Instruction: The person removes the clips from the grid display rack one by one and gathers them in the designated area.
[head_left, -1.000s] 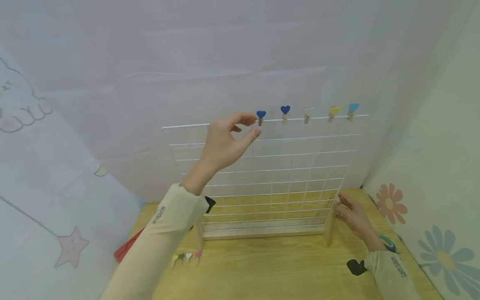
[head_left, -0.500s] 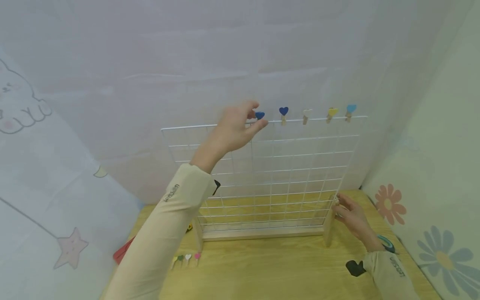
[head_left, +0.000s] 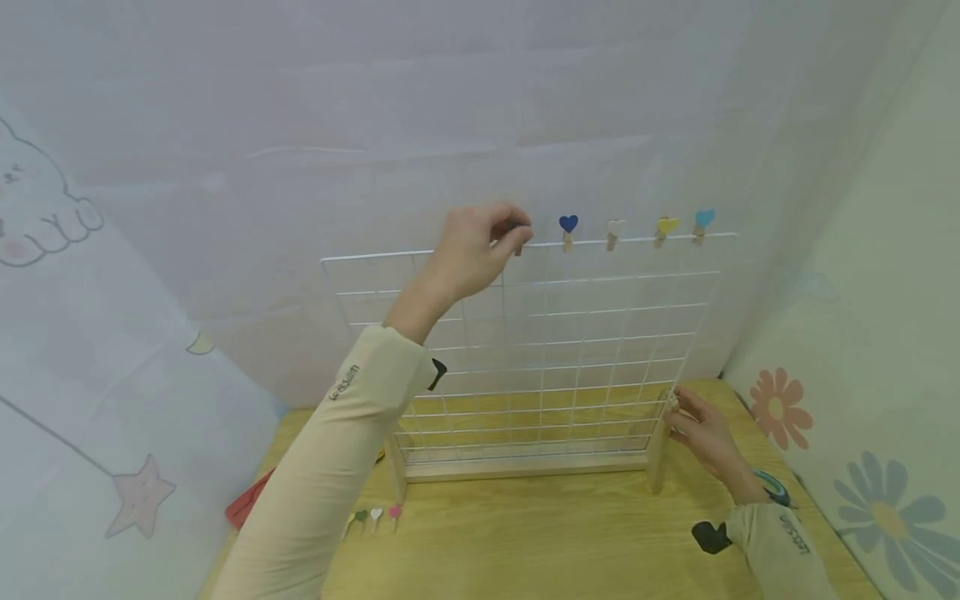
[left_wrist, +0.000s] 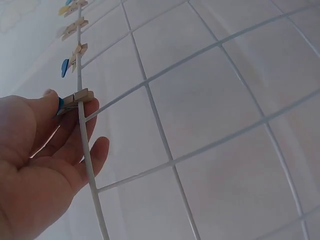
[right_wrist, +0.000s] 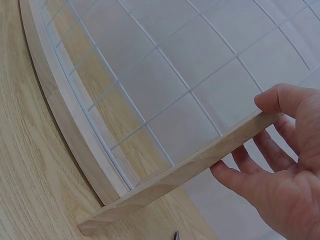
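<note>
A white wire grid (head_left: 555,342) stands upright in a wooden base (head_left: 525,467). At its top wire my left hand (head_left: 472,254) pinches a wooden clothespin (left_wrist: 77,98) with a blue heart, mostly covered by the fingers; the clothespin straddles the wire. Along the same wire to the right sit a dark blue heart clothespin (head_left: 568,225), a white one (head_left: 615,229), a yellow one (head_left: 666,227) and a light blue one (head_left: 703,221). My right hand (head_left: 701,429) grips the upper end of the base's right wooden upright (right_wrist: 200,165), thumb on one side and fingers on the other.
Several heart clothespins, among them a pink one (head_left: 395,512), lie on the wooden table (head_left: 540,542) at the front left. A red object (head_left: 247,500) is partly behind my left sleeve. A teal ring-shaped thing (head_left: 772,485) lies by my right wrist. Patterned cloth hangs behind and beside.
My left hand has moved slightly right and up, and its thumb and fingers have closed over the blue heart clothespin. The right hand stays on the upright.
</note>
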